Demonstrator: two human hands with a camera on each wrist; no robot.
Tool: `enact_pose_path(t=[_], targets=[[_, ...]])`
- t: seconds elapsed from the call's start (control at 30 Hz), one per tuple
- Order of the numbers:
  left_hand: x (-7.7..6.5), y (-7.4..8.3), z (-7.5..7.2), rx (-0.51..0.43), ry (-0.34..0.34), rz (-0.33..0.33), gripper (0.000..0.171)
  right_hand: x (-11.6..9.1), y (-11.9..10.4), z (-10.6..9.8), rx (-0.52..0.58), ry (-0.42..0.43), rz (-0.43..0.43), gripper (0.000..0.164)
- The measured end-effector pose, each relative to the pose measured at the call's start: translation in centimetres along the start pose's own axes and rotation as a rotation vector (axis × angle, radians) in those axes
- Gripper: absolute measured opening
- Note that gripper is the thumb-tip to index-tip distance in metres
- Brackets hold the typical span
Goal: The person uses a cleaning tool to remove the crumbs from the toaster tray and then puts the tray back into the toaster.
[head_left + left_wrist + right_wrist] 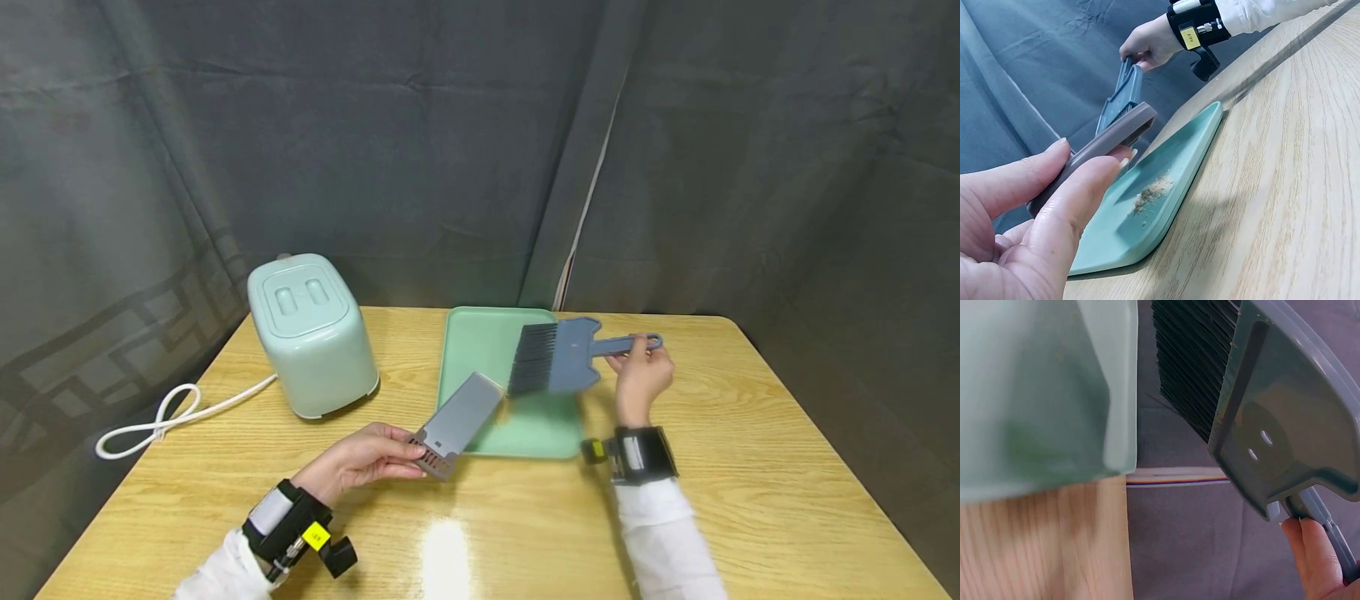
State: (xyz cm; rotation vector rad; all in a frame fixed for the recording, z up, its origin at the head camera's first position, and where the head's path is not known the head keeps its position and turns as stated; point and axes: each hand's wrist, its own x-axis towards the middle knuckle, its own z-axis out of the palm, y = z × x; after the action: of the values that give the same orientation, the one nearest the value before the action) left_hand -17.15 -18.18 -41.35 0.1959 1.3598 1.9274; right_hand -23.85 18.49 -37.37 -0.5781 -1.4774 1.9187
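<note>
My left hand (375,454) pinches the slotted brown end of a flat grey crumb tray (462,414) between thumb and fingers. The crumb tray slants over the near left part of a green tray (480,333). In the left wrist view, a small heap of crumbs (1152,192) lies on the green tray. My right hand (643,375) grips the handle of a blue hand brush (573,354), whose dark bristles (1194,362) point left, close to the crumb tray's far end in the head view.
A mint-green toaster (318,350) with a lid on top stands at the back left. Its white cord (161,425) lies looped beside it on the wooden table (750,467). A grey curtain (450,150) hangs behind the table.
</note>
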Motion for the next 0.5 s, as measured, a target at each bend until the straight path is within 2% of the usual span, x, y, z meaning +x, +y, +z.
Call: enact_pose_path(t=[0.2,0.5], targets=[[0.0,0.0,0.1,-0.002,-0.002,0.003,0.023,-0.8,-0.2,0.8,0.022,-0.035,0.018,0.016],[0.0,-0.1,0.1,-0.001,0.000,0.011,0.022,-2.6,-2.2,1.4,0.082,-0.072,-0.005,0.017]])
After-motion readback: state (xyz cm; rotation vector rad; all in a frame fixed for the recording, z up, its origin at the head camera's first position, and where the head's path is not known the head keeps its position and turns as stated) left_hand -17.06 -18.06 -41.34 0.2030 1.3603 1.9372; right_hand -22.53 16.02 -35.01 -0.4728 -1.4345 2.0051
